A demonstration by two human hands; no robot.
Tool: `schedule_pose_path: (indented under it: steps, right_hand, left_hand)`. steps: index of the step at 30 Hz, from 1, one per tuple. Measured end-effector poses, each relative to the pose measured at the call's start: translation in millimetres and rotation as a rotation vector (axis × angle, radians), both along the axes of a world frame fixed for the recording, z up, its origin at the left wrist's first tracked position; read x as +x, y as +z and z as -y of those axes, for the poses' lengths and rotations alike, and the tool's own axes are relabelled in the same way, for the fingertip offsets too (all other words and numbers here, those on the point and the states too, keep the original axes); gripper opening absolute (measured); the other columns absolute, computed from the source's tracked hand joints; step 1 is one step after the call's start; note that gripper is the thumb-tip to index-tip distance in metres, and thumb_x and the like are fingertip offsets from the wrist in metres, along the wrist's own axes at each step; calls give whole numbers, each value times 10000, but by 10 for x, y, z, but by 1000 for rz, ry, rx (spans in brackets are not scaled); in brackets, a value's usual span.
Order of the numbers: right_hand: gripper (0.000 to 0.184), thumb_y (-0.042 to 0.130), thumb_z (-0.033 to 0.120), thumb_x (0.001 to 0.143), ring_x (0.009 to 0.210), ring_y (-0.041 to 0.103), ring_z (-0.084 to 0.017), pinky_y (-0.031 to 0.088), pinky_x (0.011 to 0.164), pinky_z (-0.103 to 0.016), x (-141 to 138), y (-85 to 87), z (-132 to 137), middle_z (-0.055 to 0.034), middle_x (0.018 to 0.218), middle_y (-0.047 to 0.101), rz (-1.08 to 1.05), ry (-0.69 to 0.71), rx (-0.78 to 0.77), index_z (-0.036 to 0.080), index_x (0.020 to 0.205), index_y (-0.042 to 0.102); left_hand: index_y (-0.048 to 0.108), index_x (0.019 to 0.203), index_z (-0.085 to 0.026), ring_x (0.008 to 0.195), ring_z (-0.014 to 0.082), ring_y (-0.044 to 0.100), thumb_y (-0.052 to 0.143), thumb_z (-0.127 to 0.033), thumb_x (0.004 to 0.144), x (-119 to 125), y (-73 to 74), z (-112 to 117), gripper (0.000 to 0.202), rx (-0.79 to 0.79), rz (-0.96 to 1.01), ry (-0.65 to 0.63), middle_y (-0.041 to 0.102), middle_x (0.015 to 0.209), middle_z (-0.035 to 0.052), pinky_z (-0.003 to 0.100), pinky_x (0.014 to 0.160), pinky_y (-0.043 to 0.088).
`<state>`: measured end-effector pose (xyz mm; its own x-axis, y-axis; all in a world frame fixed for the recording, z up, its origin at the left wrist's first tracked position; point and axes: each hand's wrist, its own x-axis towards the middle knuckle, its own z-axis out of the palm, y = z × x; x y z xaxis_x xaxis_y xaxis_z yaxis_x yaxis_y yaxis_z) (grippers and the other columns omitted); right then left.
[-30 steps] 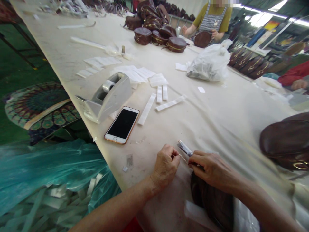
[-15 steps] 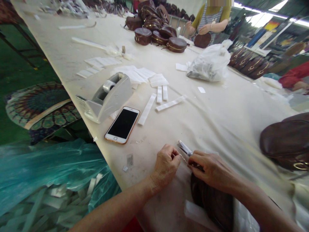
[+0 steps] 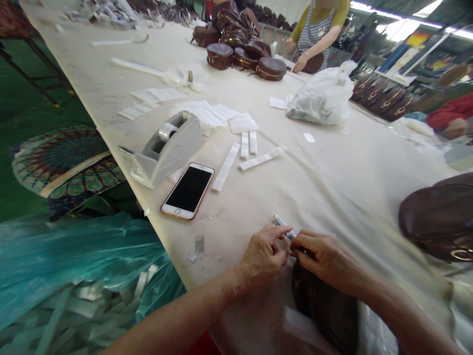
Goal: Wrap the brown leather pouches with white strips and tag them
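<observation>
A brown leather bag (image 3: 327,308) lies at the near edge of the table, below my right hand. My right hand (image 3: 325,256) is closed around a pair of scissors (image 3: 283,222), whose silver blades point up and to the left past the fingers. My left hand (image 3: 264,254) is right beside it, fingers bent and the index finger stretched to the blades. Its thumb and fingertips meet close to the right fingers. What they pinch is hidden.
Left of my hands lie a phone (image 3: 188,191) and a tape dispenser (image 3: 170,145). White strips (image 3: 225,167) lie beyond. A brown bag (image 3: 438,217) sits at right. Farther off are a plastic bag (image 3: 321,96), piled brown bags (image 3: 236,37) and a co-worker (image 3: 318,34).
My left hand has moved right, up against my right hand and the scissors; the pale thread seen between the hands is now hidden. The co-worker's hand has lowered to the table.
</observation>
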<state>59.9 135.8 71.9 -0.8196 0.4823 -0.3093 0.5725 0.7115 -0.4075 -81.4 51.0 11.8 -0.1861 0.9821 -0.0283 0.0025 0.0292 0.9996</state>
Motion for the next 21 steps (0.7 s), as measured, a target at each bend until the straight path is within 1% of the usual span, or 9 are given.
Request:
schedule_pose_path:
  steps: [3, 4, 7, 14, 21]
  right_hand:
    - [199, 445, 178, 829, 654, 552, -123, 394, 621, -230, 19, -16, 0, -28, 743, 594, -32, -3, -6, 182, 832, 644]
    - [203, 447, 181, 831, 659, 556, -125, 397, 626, -232, 22, -18, 1, -28, 748, 597, -33, -5, -4, 185, 848, 650]
    - [206, 449, 184, 828, 671, 569, -130, 403, 630, -232, 21, -17, 5, -28, 760, 601, -5, -11, 15, 190, 851, 654]
    - [206, 442, 175, 824, 667, 576, -132, 400, 628, -232, 1, 4, 15, -27, 762, 602, 19, -5, 32, 189, 841, 646]
    - [197, 453, 151, 811, 658, 580, -131, 397, 618, -230, 12, -17, 22, -28, 765, 607, 3, 14, 81, 189, 830, 646]
  left_hand:
    - [670, 831, -137, 667, 101, 517, 584, -96, 735, -7, 25, -11, 135, 9, -44, -26, 594, 784, 8, 191, 608, 388]
    - [661, 772, -135, 688, 110, 529, 586, -105, 747, -11, 32, -13, 85, 7, -60, -29, 593, 756, 8, 195, 628, 393]
    - [631, 708, -142, 694, 117, 540, 580, -79, 747, -18, 36, -10, 90, -13, -96, -35, 593, 716, -1, 208, 662, 398]
    - [588, 678, -160, 691, 123, 537, 565, -25, 711, 0, 34, -26, 140, -78, -174, -71, 574, 704, -17, 219, 671, 396]
    - [545, 651, -163, 674, 125, 511, 558, -26, 691, 1, 54, -43, 143, -117, -192, -72, 544, 684, -23, 228, 655, 379]
